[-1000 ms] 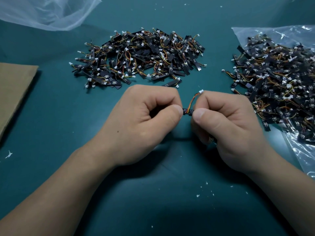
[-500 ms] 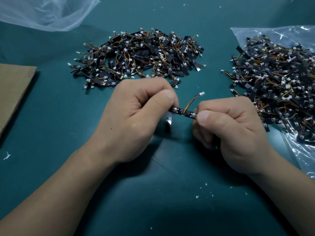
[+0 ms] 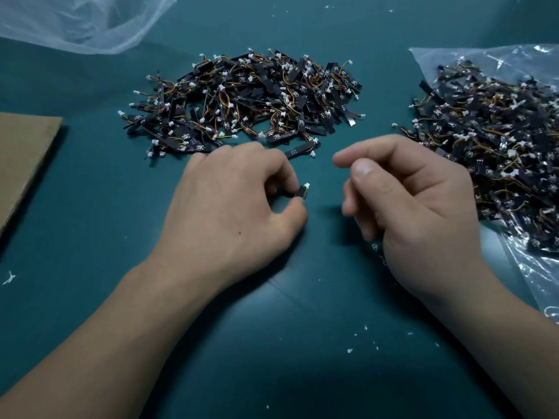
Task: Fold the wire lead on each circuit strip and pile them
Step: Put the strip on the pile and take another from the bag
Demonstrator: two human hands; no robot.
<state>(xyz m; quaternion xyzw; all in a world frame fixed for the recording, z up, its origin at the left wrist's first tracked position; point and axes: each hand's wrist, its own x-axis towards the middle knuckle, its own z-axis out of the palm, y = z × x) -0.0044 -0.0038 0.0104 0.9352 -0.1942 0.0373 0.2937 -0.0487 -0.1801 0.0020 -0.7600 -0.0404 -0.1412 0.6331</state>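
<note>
Counter (image 3: 272, 358) bears a likely finished pile (image 3: 242, 101) near its far edge and a seemingly unfolded heap (image 3: 499, 140) on a bag (image 3: 538, 267) at the right edge, while the right hand (image 3: 417, 207) hangs loosely curled, empty, and the left hand (image 3: 230, 207) pinches a strip (image 3: 301, 191) mid-counter.

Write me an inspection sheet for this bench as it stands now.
Surface: teal mat, creased near the middle.
Job's things: one circuit strip in hand; centre pile of strips at the far side; right heap lying on a clear bag.
Clutter: white flecks scattered on the mat; cardboard sheet at the left edge; plastic sheet at the far left corner.
Hands: left hand pinches the strip between thumb and fingers; right hand loosely curled, nothing plainly held.
Cables: only the strips' own short wire leads with white connectors.
Surroundings: nothing seen beyond the mat.
</note>
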